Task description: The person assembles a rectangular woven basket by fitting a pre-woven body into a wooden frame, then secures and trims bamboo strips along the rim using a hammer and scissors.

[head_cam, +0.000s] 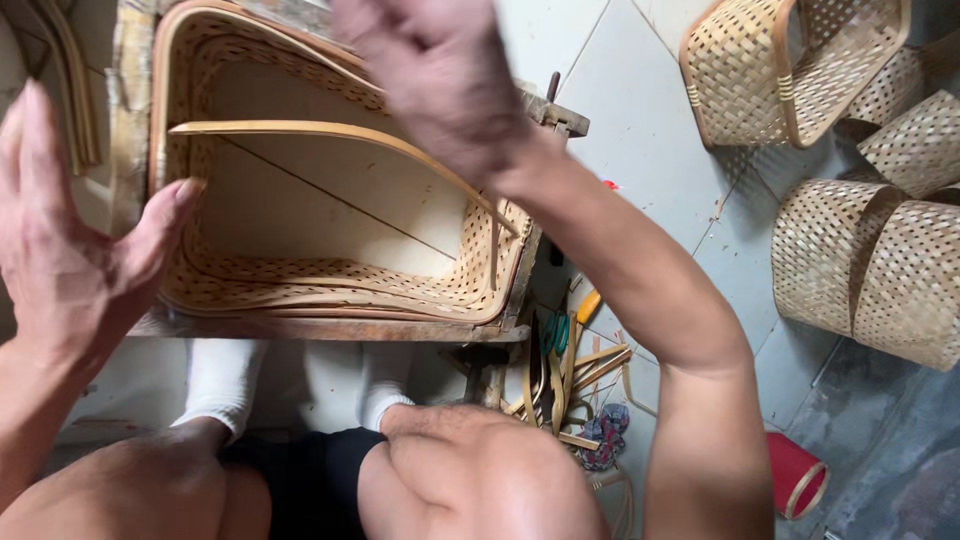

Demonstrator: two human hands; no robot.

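A woven bamboo basket (330,285) with a curved strip handle (320,130) rests on a low wooden bench (330,328) in front of me. My left hand (60,230) is spread flat, fingers up, with the thumb against the basket's left rim. Above the basket's far right rim, my right hand (440,80) is raised and blurred, and I see nothing in it. My knees and white socks show below the bench.
Several finished woven baskets (860,250) lie on the tiled floor at the right. Bamboo strips and small tools (570,370) lie under the bench's right end. A red stool (795,475) sits at the lower right. More bamboo strips (70,90) lean at the far left.
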